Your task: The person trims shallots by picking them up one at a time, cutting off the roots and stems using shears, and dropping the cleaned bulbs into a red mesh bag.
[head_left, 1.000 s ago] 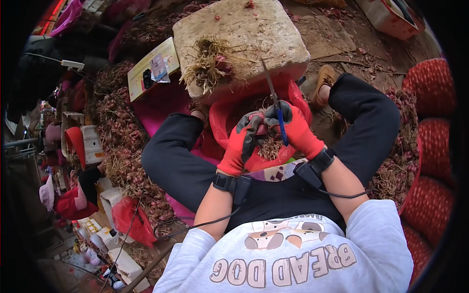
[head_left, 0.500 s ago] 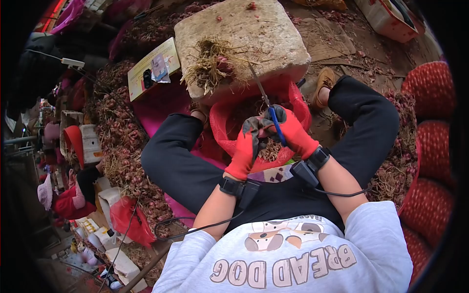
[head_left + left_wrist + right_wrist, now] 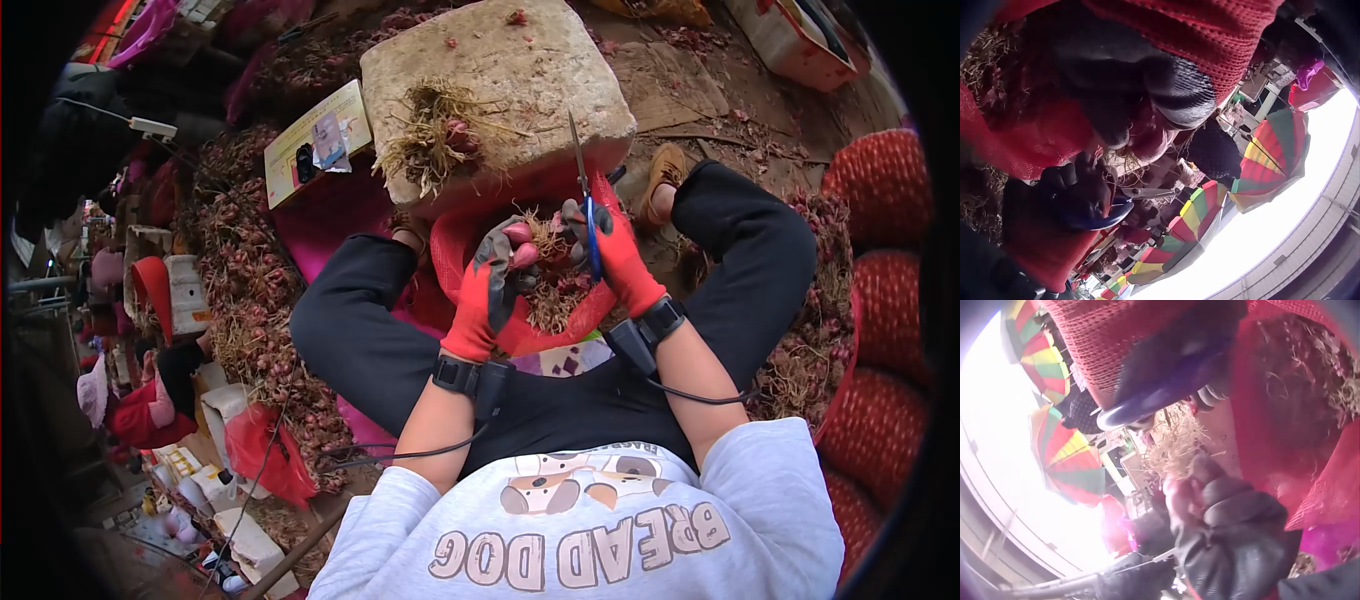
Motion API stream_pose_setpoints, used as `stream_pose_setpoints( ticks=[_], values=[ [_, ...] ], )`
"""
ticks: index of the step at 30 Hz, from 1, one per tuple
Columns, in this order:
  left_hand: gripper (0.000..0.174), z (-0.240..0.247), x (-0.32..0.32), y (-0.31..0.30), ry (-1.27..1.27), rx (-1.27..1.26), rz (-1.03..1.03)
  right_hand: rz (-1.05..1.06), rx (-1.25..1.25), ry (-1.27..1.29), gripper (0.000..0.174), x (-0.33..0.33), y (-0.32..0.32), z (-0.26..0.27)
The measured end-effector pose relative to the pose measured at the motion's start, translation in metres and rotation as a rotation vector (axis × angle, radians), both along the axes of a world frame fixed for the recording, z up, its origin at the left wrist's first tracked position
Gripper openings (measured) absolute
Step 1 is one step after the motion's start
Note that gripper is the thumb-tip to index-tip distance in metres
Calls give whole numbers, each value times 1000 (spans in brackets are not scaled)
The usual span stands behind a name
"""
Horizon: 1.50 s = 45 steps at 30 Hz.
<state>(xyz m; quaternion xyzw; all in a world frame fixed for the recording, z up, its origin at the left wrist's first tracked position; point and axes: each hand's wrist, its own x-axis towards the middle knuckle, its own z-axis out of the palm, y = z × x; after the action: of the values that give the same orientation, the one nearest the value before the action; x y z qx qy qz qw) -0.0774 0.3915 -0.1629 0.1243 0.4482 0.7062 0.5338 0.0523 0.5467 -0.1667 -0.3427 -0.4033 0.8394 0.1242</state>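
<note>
Red gloves with grey palms cover both hands. In the head view my left hand [image 3: 487,275] holds a small bunch of pink shallots [image 3: 524,256], dry stringy roots pointing towards the right hand. My right hand [image 3: 618,258] grips blue-handled scissors [image 3: 594,240], their blades pointing away from the body. In the left wrist view a shallot [image 3: 1147,136] shows at the left fingertips, and the scissors' blue handle [image 3: 1100,222] lies across the right glove. Pale roots [image 3: 1179,440] stand out between the hands in the right wrist view. Below the hands, an open red mesh bag [image 3: 452,240] holds trimmings.
A pale stained block [image 3: 520,75] stands in front, with a bundle of dried shallots [image 3: 440,130] on it. Beside it lies a yellow board [image 3: 290,165]. Heaped shallots [image 3: 240,240] cover the left floor; filled red mesh sacks [image 3: 885,300] line the right.
The hands have moved apart, the right one shifting right with the scissors. The left hand has turned, bringing the pink shallots and their roots into view.
</note>
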Motion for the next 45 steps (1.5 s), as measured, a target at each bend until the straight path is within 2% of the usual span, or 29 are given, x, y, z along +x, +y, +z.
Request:
stream_pose_setpoints(
  ticks=[2,7,10,13,16,17,19,22,25,27,29,31,34,35,38,41,44,45],
  values=[
    [44,4,4,-2,88,17,-26,-18,-21,81,22,-6,-6,-19],
    [50,0,4,-5,173,-70,-116,28,-203,171,29,-2,-14,-19],
    [39,2,4,-4,-13,-25,-77,14,-124,201,31,-5,-11,-24],
    [37,-19,9,-2,275,-116,-36,53,102,-3,31,-12,-13,-13],
    [37,-41,5,2,309,-238,-58,82,307,20,31,-15,-17,-5],
    [37,-44,6,-1,212,-290,-27,74,228,44,31,-14,-17,-2],
    [35,-5,9,3,16,-392,39,61,71,93,30,-13,-17,0],
    [33,-2,14,4,42,-249,49,8,64,158,30,-13,-16,-12],
    [36,-8,14,5,194,-371,-10,28,120,89,28,-15,-15,-11],
    [33,-55,6,-8,116,-187,-17,49,22,105,26,-12,-12,6],
    [32,-64,3,-11,-121,-73,74,92,-43,36,27,-10,-6,9],
    [33,-46,1,-6,-517,-23,261,158,-75,-118,33,-10,9,3],
    [35,-36,-25,-12,-875,166,-94,207,1475,-540,43,14,-1,28],
    [39,-34,-31,-14,-888,109,-88,209,1566,-586,46,23,-1,19],
    [41,-31,-30,-15,-779,66,20,338,1450,-526,43,38,-11,46],
    [41,-23,-27,-6,-766,34,143,363,1453,-450,36,46,-12,42],
    [38,-34,-27,-11,-758,63,32,432,1437,-387,33,48,-12,49],
    [30,-32,-27,-14,-697,96,18,467,1423,-371,32,48,-13,51]
  ],
)
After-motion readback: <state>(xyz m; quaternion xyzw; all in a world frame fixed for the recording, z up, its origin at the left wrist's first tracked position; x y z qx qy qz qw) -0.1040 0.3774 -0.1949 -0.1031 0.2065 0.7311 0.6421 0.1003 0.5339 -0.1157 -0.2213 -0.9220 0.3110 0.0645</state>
